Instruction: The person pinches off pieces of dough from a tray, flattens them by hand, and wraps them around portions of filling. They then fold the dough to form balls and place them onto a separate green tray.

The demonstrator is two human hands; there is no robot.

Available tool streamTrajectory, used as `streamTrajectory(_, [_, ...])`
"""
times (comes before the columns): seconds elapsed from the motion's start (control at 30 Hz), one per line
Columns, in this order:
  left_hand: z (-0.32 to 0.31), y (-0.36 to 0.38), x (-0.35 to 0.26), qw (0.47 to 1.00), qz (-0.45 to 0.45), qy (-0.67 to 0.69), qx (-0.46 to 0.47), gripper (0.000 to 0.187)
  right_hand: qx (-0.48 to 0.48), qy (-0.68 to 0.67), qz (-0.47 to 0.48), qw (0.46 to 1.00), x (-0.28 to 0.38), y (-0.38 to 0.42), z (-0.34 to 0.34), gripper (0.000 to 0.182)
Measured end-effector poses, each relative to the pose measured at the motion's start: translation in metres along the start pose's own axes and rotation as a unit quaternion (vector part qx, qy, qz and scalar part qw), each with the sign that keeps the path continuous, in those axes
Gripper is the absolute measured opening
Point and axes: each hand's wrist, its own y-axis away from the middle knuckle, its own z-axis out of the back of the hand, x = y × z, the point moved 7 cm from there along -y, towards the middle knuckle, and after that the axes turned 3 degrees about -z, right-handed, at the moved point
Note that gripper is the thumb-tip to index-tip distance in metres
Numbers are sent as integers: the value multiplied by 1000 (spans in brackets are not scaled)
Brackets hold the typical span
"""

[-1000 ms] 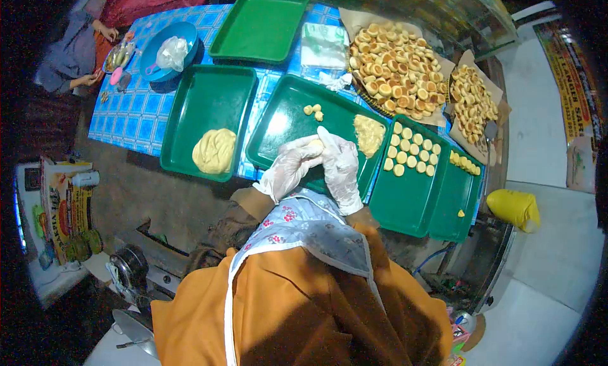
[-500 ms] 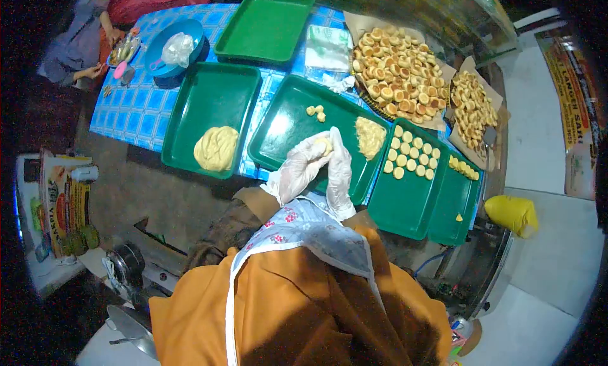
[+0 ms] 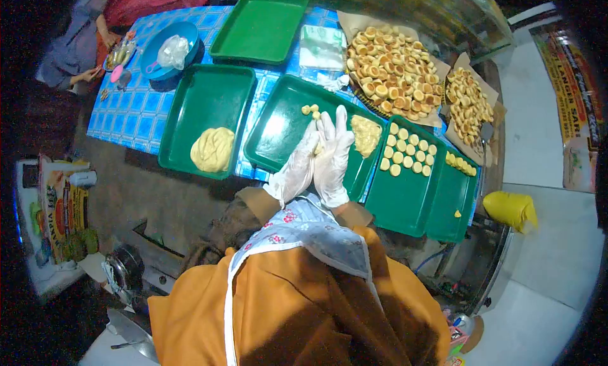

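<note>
My left hand (image 3: 295,170) and my right hand (image 3: 332,160), both in thin white gloves, are pressed palm to palm over the middle green tray (image 3: 269,141). A small piece of pale dough (image 3: 318,149) shows between them, mostly hidden by the palms. The fingers of my right hand stretch up and away from me. Just beyond the fingertips lie several small dough balls (image 3: 306,109). A wedge of pale, rough-textured paste (image 3: 365,137) sits at the tray's right side, beside my right hand.
Left, a green tray (image 3: 208,106) holds a large dough lump (image 3: 212,149). Flat dough rounds (image 3: 405,152) stand in rows on a right-hand tray (image 3: 398,208). Browned pastries (image 3: 396,71) are heaped beyond. A blue bowl (image 3: 152,49) stands near another person's hand (image 3: 88,75).
My hands have gone from cupping the dough with bent fingers to pressing it between flatter palms, fingers extended. The dough is now more hidden. The view has shifted slightly.
</note>
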Motion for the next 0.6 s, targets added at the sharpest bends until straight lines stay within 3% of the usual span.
streamTrajectory(0.07, [-9, 2, -15, 998, -38, -36, -24, 60, -11, 26, -2, 1000, 10, -2, -2, 89])
streamTrajectory(0.2, [23, 4, -9, 999, 16, 24, -16, 47, -20, 156, 58, 986, 22, -11, 0, 86])
streamTrajectory(0.3, [36, 7, -9, 987, 18, -158, -13, 48, -20, 157, 62, 985, 17, -16, 11, 87])
streamTrajectory(0.4, [36, 6, 2, 995, 35, -61, -72, 48, 15, 210, 75, 975, 19, -11, -2, 85])
streamTrajectory(0.5, [27, 13, -6, 988, 19, -154, -5, 48, -4, 181, 75, 981, 26, -13, -1, 89])
streamTrajectory(0.6, [45, 6, 3, 973, -21, -231, 0, 45, -41, 170, 78, 982, 26, -16, 12, 92])
